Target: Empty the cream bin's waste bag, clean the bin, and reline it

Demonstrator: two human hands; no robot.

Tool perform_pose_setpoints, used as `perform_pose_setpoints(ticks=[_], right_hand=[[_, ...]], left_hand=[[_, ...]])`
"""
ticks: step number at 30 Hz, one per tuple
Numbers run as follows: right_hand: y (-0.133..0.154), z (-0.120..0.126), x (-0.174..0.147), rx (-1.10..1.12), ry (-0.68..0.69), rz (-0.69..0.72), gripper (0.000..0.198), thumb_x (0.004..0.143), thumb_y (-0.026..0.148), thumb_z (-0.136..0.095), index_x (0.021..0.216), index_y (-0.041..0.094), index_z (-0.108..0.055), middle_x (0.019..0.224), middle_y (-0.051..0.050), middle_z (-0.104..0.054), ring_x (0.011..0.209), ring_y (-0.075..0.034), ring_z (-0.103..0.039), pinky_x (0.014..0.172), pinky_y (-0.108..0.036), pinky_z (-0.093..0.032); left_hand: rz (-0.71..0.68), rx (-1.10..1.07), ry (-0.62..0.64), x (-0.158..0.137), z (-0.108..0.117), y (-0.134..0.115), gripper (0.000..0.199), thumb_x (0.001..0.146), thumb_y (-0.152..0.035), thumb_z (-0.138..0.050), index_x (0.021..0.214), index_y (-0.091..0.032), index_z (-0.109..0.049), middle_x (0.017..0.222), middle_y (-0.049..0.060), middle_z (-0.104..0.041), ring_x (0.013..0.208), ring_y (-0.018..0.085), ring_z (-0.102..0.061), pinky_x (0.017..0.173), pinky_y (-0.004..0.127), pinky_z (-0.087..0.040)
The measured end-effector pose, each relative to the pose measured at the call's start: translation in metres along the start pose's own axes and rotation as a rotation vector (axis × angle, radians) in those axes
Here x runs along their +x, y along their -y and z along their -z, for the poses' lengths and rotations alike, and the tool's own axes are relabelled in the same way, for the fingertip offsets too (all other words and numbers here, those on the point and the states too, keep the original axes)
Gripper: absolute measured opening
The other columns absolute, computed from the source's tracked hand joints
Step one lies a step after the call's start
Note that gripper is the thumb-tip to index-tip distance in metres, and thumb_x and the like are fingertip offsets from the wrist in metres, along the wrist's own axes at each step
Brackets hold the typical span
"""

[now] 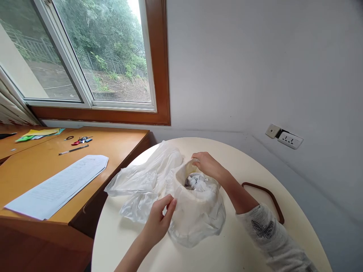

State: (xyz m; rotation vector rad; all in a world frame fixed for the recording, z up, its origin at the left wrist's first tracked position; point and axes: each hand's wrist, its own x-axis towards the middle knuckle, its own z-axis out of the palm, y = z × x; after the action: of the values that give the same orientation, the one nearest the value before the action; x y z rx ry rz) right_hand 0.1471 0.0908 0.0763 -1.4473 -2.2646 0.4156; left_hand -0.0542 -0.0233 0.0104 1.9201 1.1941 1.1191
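A pale, open-topped bin (183, 174) stands on the round table, draped with a thin white plastic bag (195, 215). Part of the bag spreads out to the left over the tabletop. Crumpled white material with dark marks (198, 182) shows inside the opening. At the near left side, my left hand (160, 219) pinches the bag between thumb and fingers. My right hand (208, 164) reaches over to the far side and grips the bag at the rim; its fingertips are partly hidden.
A brown, rounded frame (268, 192) lies on the cream round table (232, 249), right of my forearm. Left of it, a wooden desk (124, 143) holds papers (62, 187), a pen (73, 150), keys (82, 140) and colored sheets (41, 133). A wall socket (290, 139) is at right.
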Motion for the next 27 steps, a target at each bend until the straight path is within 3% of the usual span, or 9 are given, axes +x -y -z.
perform_pose_setpoints(ticks=[8, 10, 13, 14, 16, 18, 19, 23, 27], right_hand=[[0.000, -0.001, -0.001, -0.042, -0.007, -0.011, 0.011, 0.079, 0.015, -0.049, 0.074, 0.017, -0.058, 0.077, -0.004, -0.061, 0.067, -0.012, -0.051, 0.059, -0.021, -0.031], [0.001, -0.002, -0.001, -0.054, -0.009, -0.012, 0.011, 0.080, 0.015, -0.049, 0.075, 0.017, -0.058, 0.077, -0.004, -0.060, 0.068, -0.013, -0.051, 0.059, -0.021, -0.030], [0.001, -0.003, -0.001, -0.070, -0.010, -0.012, 0.011, 0.081, 0.016, -0.048, 0.077, 0.017, -0.059, 0.077, -0.005, -0.061, 0.069, -0.014, -0.052, 0.059, -0.022, -0.030], [0.002, -0.003, -0.001, -0.076, -0.011, -0.012, 0.011, 0.081, 0.015, -0.048, 0.078, 0.017, -0.059, 0.078, -0.006, -0.061, 0.070, -0.014, -0.052, 0.059, -0.022, -0.031], [0.002, -0.003, 0.000, -0.087, -0.011, -0.013, 0.012, 0.081, 0.015, -0.048, 0.081, 0.017, -0.060, 0.079, -0.007, -0.062, 0.072, -0.015, -0.053, 0.061, -0.023, -0.031], [0.004, -0.003, -0.001, -0.096, -0.011, -0.012, 0.014, 0.080, 0.014, -0.048, 0.085, 0.017, -0.061, 0.081, -0.007, -0.062, 0.075, -0.016, -0.054, 0.063, -0.023, -0.032], [0.004, -0.003, -0.002, -0.100, -0.012, -0.009, 0.016, 0.080, 0.013, -0.049, 0.088, 0.017, -0.062, 0.084, -0.007, -0.062, 0.078, -0.016, -0.054, 0.065, -0.023, -0.033], [0.007, 0.002, -0.007, -0.091, -0.018, 0.039, 0.032, 0.078, 0.014, -0.053, 0.109, 0.023, -0.057, 0.100, -0.005, -0.058, 0.088, -0.016, -0.054, 0.072, -0.023, -0.034], [0.008, 0.006, -0.008, -0.104, 0.004, 0.052, 0.021, 0.078, 0.018, -0.054, 0.096, 0.023, -0.062, 0.090, -0.003, -0.060, 0.081, -0.014, -0.054, 0.066, -0.022, -0.033]], left_hand=[[0.062, 0.167, 0.287, -0.007, 0.006, -0.010, 0.031, 0.087, -0.029, -0.037, 0.058, -0.019, -0.031, 0.055, -0.004, -0.036, 0.053, 0.011, -0.032, 0.049, 0.023, -0.027], [0.069, 0.192, 0.203, -0.004, 0.012, -0.015, 0.032, 0.087, -0.031, -0.038, 0.057, -0.019, -0.034, 0.053, -0.004, -0.036, 0.051, 0.010, -0.032, 0.047, 0.023, -0.027], [0.058, 0.193, -0.120, 0.013, 0.024, -0.027, 0.030, 0.086, -0.035, -0.041, 0.060, -0.020, -0.042, 0.055, -0.003, -0.043, 0.053, 0.011, -0.039, 0.049, 0.023, -0.033], [0.063, 0.188, -0.202, 0.023, 0.028, -0.032, 0.026, 0.085, -0.036, -0.042, 0.065, -0.020, -0.047, 0.059, -0.002, -0.048, 0.058, 0.013, -0.045, 0.052, 0.023, -0.036], [0.057, 0.167, -0.226, 0.047, 0.034, -0.040, 0.021, 0.084, -0.038, -0.044, 0.084, -0.020, -0.055, 0.082, 0.003, -0.059, 0.075, 0.016, -0.055, 0.065, 0.026, -0.044], [0.082, 0.140, -0.162, 0.072, 0.036, -0.045, 0.031, 0.083, -0.042, -0.042, 0.102, -0.020, -0.054, 0.103, 0.008, -0.059, 0.086, 0.019, -0.058, 0.068, 0.028, -0.046], [0.104, 0.155, -0.102, 0.082, 0.035, -0.045, 0.034, 0.083, -0.043, -0.042, 0.102, -0.019, -0.055, 0.101, 0.009, -0.061, 0.085, 0.021, -0.059, 0.066, 0.029, -0.046], [0.132, 0.341, 0.193, 0.104, 0.026, -0.038, 0.034, 0.082, -0.044, -0.039, 0.067, -0.019, -0.057, 0.064, 0.005, -0.059, 0.056, 0.017, -0.052, 0.048, 0.025, -0.036], [0.143, 0.478, 0.185, 0.102, 0.019, -0.034, 0.039, 0.083, -0.042, -0.036, 0.050, -0.020, -0.039, 0.048, -0.001, -0.043, 0.042, 0.012, -0.033, 0.042, 0.025, -0.022]])
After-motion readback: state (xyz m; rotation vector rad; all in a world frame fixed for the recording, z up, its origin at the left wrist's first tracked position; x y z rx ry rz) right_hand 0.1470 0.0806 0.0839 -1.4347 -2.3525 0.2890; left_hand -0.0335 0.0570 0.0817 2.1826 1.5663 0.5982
